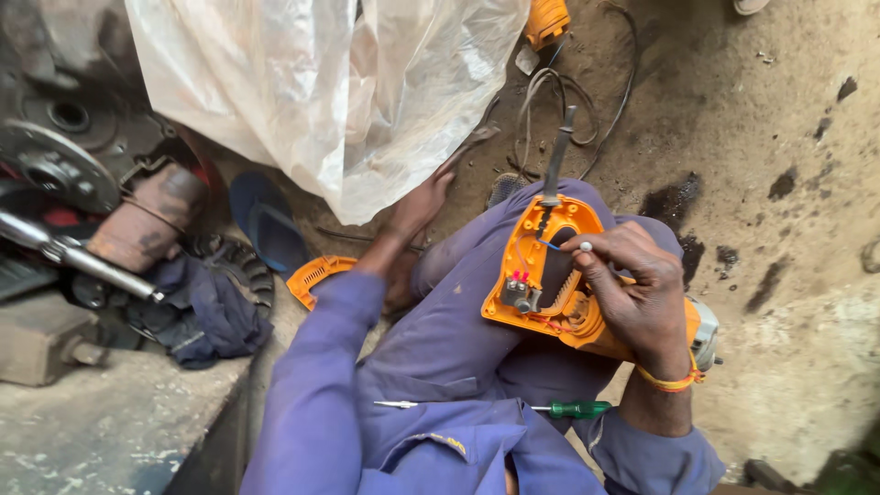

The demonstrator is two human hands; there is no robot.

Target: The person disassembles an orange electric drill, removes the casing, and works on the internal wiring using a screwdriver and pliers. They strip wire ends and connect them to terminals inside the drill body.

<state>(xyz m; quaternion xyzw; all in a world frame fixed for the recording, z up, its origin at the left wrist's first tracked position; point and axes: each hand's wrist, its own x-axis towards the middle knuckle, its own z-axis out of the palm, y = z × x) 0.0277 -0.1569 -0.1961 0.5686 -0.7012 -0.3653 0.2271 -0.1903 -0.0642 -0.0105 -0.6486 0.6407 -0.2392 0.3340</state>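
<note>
Orange plastic was what your right hand [642, 298] was closed on: the opened body of a power tool [559, 275], a grinder by the look of it, resting across your right thigh with its inner side up. Your thumb and forefinger pinched a small white-tipped piece [586, 247] at the rim of the shell, next to a thin blue wire [550, 244]; the red-tipped switch block [520, 291] sat bare at the shell's lower left. An orange band [674, 380] ringed that wrist. Your left hand [423, 203] was well away from the tool, reaching to the dirt floor by the edge of the clear plastic sheet [339, 92], fingers low and loosely spread; I couldn't tell whether it gripped anything. Judged step: wiring or switch work inside the open housing, cover off. The matching orange cover piece [316, 275] lay on the ground by your left elbow. Next move likely needed a steady tool body and a fine grip on that small part, with the green-handled screwdriver [550, 408] lying ready on your lap. Farther out: the black cord [559, 101] looped on the floor, another orange part [547, 20] at the top edge, a blue sandal [270, 225], a dark blue rag [206, 307], and rusty machine parts [64, 156] at left. No packages, labels or signs showed.
</note>
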